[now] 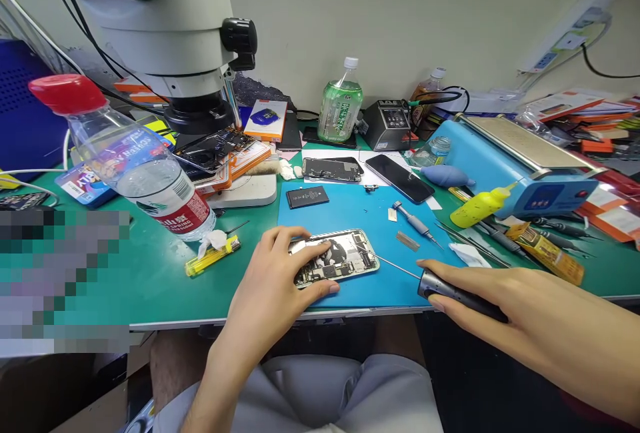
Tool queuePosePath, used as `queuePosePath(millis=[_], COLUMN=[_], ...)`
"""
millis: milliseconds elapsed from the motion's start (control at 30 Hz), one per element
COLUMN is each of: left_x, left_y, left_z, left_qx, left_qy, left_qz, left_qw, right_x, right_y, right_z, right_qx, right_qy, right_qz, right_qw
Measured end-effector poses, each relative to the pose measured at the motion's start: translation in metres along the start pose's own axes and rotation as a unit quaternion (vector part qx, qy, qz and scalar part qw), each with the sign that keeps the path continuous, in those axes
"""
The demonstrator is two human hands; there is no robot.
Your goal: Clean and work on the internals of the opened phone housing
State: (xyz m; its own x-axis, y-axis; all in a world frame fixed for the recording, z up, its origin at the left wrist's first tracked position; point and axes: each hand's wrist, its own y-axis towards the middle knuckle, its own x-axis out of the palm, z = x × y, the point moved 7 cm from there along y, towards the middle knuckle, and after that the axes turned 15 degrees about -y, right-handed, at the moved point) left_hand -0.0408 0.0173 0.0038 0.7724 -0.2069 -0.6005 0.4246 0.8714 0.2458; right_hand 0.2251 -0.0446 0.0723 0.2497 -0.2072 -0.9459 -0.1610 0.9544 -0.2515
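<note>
matt blue mat, metal-framed phone, seemingly metal screwdriver

The left hand presses down on an opened phone lying on the blue mat. The right hand grips a dark screwdriver, its thin tip reaching toward the phone's right edge. A second screwdriver and a yellow bottle lie beyond.

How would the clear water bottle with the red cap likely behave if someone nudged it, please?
The water bottle lies tilted on its side, so its round body would probably roll. It looks partly filled, so likely heavier at the base. The yellow lighter beside it might stop it.
</note>
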Motion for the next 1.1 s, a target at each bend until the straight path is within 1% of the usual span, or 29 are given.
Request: queuePosePath(millis=[167,467,567,700,833,933,1100], left_x=[-0.0006,-0.0005,-0.0007,-0.0013,-0.0008,-0.0004,0.0003], left_y=[-0.0004,-0.0002,-0.0003,-0.0005,-0.0007,-0.0007,-0.0006], left_z=[0.0002,0.0007,0.0014,0.0018,0.0014,0.0007,0.0002], left_qx=[-0.003,-0.006,-0.005,-0.001,-0.001,-0.005,-0.003], left_qy=[-0.002,-0.003,-0.001,0.0,0.0,0.0,0.0], left_qz=[0.003,0.003,0.004,0.007,0.005,0.004,0.001], left_qw=[1.0,1.0,1.0,1.0,1.0,1.0,1.0], right_x=[0.0016,0.0044,0.0061,0.0095,0.0095,0.0089,0.0059], right_y=[0.001,-0.0017,-0.0015,-0.0027,-0.0013,0.0007,-0.0015], right_z=[0.001,0.0031,0.0042,0.0034,0.0036,0.0016,0.0013], right_qx=[0.001,0.015,0.027,0.025,0.037,0.032,0.036], right_qy=[-0.004,0.006,0.013,0.02,0.018,0.021,0.015], right_qz=[0.0,-0.033,-0.034,-0.03,-0.029,-0.038,-0.035], right_qw=[1.0,0.999,0.999,0.999,0.999,0.999,0.999])
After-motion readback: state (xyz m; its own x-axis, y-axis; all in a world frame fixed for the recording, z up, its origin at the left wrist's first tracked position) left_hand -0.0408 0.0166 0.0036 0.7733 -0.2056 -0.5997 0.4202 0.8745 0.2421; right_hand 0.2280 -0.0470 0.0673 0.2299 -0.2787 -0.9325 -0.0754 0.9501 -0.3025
